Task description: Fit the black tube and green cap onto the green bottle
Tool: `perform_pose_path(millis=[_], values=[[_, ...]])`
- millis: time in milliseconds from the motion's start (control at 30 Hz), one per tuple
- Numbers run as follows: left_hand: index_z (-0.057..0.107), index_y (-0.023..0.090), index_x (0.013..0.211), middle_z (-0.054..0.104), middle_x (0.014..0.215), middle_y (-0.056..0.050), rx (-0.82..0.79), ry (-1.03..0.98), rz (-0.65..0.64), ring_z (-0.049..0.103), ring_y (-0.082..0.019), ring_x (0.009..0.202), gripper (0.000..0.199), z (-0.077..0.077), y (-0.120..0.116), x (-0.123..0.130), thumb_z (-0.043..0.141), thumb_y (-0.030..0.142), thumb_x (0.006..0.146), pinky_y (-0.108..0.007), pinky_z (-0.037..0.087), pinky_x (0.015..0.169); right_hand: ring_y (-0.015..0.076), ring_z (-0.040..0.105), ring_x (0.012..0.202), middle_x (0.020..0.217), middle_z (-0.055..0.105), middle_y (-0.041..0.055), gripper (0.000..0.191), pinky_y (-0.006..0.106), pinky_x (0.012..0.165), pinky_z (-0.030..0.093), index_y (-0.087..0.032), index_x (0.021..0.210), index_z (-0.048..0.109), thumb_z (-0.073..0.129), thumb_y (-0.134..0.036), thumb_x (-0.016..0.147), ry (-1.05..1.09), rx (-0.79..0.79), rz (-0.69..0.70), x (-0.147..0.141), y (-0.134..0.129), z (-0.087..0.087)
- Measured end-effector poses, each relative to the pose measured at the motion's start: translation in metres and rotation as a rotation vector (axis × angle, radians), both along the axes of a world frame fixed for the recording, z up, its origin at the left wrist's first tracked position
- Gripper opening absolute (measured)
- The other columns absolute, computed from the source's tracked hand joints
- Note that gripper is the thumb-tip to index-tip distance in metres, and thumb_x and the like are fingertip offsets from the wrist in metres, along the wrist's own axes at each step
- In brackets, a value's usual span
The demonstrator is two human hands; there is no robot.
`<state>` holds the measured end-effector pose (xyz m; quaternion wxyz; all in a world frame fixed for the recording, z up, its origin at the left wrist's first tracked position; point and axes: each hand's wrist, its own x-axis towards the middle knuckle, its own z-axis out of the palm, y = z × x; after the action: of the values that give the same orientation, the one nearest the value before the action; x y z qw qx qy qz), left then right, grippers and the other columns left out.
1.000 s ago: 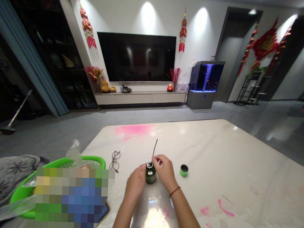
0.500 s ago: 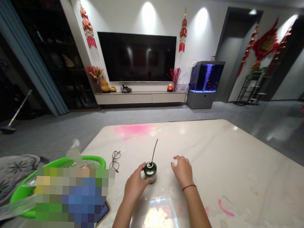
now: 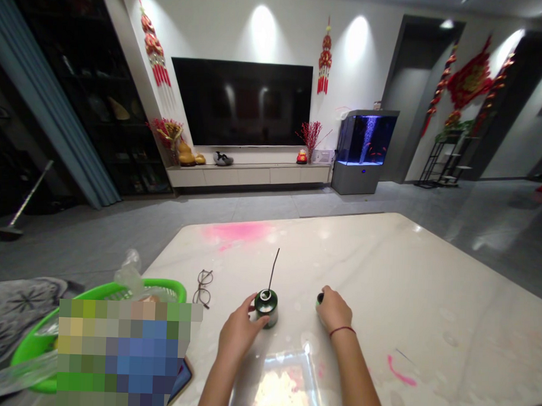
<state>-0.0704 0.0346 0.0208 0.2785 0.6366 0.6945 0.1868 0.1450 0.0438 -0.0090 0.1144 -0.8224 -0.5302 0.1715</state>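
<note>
A small dark green glass bottle point(image 3: 267, 309) stands upright on the pale marble table point(image 3: 362, 259). One thin black stick point(image 3: 274, 268) leans up out of its white-rimmed mouth. My left hand point(image 3: 242, 329) holds the bottle from the left, thumb in front and fingers behind. To the right, apart from the bottle, my right hand point(image 3: 335, 312) is closed around a small dark object point(image 3: 320, 297); only its dark end shows, so I cannot make out what it is.
Eyeglasses point(image 3: 203, 288) lie left of the bottle. A green basket point(image 3: 28, 348) with plastic bags and blurred contents stands at the front left, beside a phone-like object point(image 3: 181, 380). Pink stains mark the table, and a thin sliver lies at the right.
My right hand has shifted slightly right and down and closed; a small dark object now shows in its fingers. My left hand still holds the bottle. The view has moved slightly.
</note>
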Motion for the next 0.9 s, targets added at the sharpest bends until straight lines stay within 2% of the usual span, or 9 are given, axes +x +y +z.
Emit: perform_pose_path(millis=[233,533,667,767,833,900], values=[[0.048,0.023,0.122,0.065,0.106,-0.007,-0.028,0.004,0.021,0.058,-0.025,0.099,0.063,-0.001,0.000,-0.001,0.059,0.044,0.064,-0.029,0.043,0.072,0.0237,0.061,0.091,0.097,0.062,0.0121,0.027,0.030,0.067,0.042,-0.018,0.100,0.055,0.042,-0.014,0.077,0.006,0.018,0.058,-0.012,0.001,-0.001],[0.048,0.022,0.122,0.066,0.103,-0.007,-0.028,0.009,0.015,0.059,-0.023,0.096,0.063,-0.004,0.002,-0.001,0.060,0.044,0.064,-0.027,0.041,0.071,0.0273,0.058,0.095,0.101,0.059,0.0165,0.029,0.034,0.070,0.042,-0.012,0.102,0.053,0.036,-0.009,0.079,-0.094,-0.029,-0.068,-0.004,0.000,0.005],[0.047,0.023,0.122,0.066,0.103,-0.006,-0.041,0.028,0.012,0.059,-0.021,0.095,0.061,-0.005,0.002,-0.001,0.059,0.041,0.066,-0.026,0.041,0.071,0.0302,0.053,0.102,0.105,0.056,0.0189,0.034,0.039,0.078,0.040,-0.010,0.107,0.052,0.044,-0.010,0.075,-0.135,0.063,-0.102,-0.009,-0.003,0.004],[0.048,0.023,0.122,0.066,0.102,-0.005,-0.038,0.024,0.008,0.060,-0.021,0.094,0.059,-0.005,0.003,-0.002,0.060,0.038,0.066,-0.026,0.041,0.070,0.0315,0.044,0.112,0.113,0.054,0.0173,0.043,0.045,0.092,0.031,-0.012,0.114,0.050,0.052,-0.012,0.070,-0.132,0.258,0.007,-0.022,-0.004,0.005],[0.049,0.023,0.121,0.067,0.101,-0.005,-0.035,0.012,0.001,0.060,-0.020,0.094,0.057,-0.004,0.003,-0.003,0.060,0.034,0.066,-0.025,0.042,0.071,0.0285,0.046,0.111,0.112,0.057,0.0126,0.044,0.043,0.097,0.027,-0.016,0.112,0.052,0.054,-0.013,0.069,-0.031,0.350,0.185,-0.031,-0.004,0.005],[0.051,0.024,0.118,0.067,0.100,-0.003,-0.035,-0.007,-0.005,0.060,-0.018,0.094,0.051,-0.002,0.004,-0.004,0.058,0.026,0.068,-0.024,0.042,0.072,0.0246,0.052,0.103,0.105,0.060,0.0085,0.043,0.038,0.094,0.032,-0.019,0.108,0.054,0.056,-0.013,0.066,0.135,0.371,0.367,-0.042,-0.004,0.004]])
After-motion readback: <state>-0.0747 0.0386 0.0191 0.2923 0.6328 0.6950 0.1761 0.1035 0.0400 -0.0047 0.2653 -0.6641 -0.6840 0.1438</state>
